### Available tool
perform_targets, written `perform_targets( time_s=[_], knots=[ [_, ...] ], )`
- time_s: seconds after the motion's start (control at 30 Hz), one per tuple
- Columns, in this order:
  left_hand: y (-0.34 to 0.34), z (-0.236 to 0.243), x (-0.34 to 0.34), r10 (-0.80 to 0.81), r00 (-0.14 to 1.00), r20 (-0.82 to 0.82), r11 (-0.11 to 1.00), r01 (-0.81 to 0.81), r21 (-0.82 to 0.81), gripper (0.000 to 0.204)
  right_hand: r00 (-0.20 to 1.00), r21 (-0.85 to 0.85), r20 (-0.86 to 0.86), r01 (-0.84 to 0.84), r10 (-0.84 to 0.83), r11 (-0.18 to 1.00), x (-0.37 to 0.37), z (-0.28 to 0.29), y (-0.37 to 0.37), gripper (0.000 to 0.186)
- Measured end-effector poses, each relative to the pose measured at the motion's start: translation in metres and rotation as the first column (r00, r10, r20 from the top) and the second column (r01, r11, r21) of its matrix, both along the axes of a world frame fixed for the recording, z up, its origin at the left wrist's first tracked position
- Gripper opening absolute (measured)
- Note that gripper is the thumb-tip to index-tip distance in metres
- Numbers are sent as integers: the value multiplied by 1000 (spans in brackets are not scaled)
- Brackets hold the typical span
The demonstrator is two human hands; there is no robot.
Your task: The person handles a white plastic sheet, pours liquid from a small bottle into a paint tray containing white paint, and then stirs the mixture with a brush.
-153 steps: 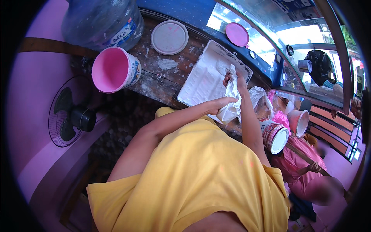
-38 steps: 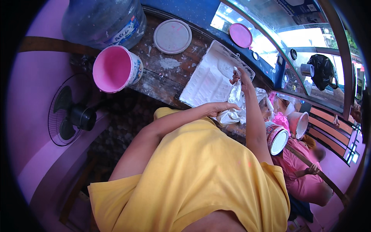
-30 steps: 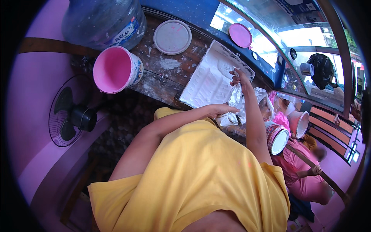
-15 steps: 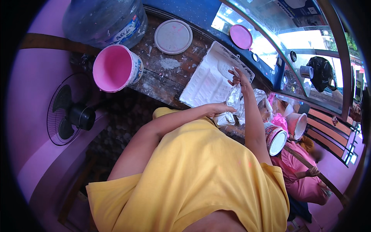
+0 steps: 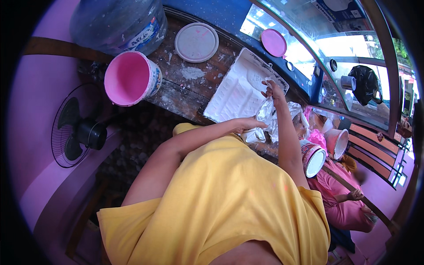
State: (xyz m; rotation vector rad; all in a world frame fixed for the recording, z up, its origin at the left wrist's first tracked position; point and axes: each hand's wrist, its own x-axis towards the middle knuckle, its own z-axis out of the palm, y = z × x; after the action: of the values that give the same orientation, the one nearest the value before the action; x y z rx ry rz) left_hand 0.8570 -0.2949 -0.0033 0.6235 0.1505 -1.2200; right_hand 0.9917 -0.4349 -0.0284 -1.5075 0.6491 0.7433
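Crumpled, shiny white plastic (image 5: 264,114), which looks like a thin bag, stretches between my two hands. My left hand (image 5: 248,125) grips its lower end close to my yellow shirt. Farther off, my right hand (image 5: 274,91) pinches the upper part, its fingers bent over the tray. Under and behind the hands lies a white paint tray (image 5: 229,95) with a ribbed slope and a deeper well at its far end. More crumpled clear and white plastic (image 5: 297,112) lies beside my right forearm, which partly hides it.
Left on the paint-stained wooden table (image 5: 181,95) stand a pink-lined bucket (image 5: 128,79), a grey lid (image 5: 196,43) and a large water bottle (image 5: 119,26). More buckets (image 5: 314,161) are at right, near a person in pink (image 5: 344,194). A black fan (image 5: 84,132) stands at left.
The whole view has shifted slightly. Both hands keep nearly the same pose on the white plastic, with the right hand a touch lower.
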Motion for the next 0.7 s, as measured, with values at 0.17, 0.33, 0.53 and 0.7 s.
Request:
perform_targets(
  time_s=[0.17, 0.33, 0.53, 0.7],
  knots=[
    [5, 11, 1, -7, 999, -36, 1000, 8, 28, 30, 999, -48, 33, 5, -4, 999, -1, -3, -1, 31],
    [1, 0, 1, -35, 999, -23, 999, 35, 2, 31, 998, -55, 55, 10, -7, 998, -3, -7, -5, 32],
    [-2, -3, -1, -43, 999, -18, 999, 43, 16, 32, 998, -17, 45, 34, -33, 999, -3, -15, -10, 34],
    [2, 0, -1, -57, 998, -20, 998, 58, 23, 32, 998, -19, 48, 44, -43, 999, -3, -14, -9, 33]
  ],
)
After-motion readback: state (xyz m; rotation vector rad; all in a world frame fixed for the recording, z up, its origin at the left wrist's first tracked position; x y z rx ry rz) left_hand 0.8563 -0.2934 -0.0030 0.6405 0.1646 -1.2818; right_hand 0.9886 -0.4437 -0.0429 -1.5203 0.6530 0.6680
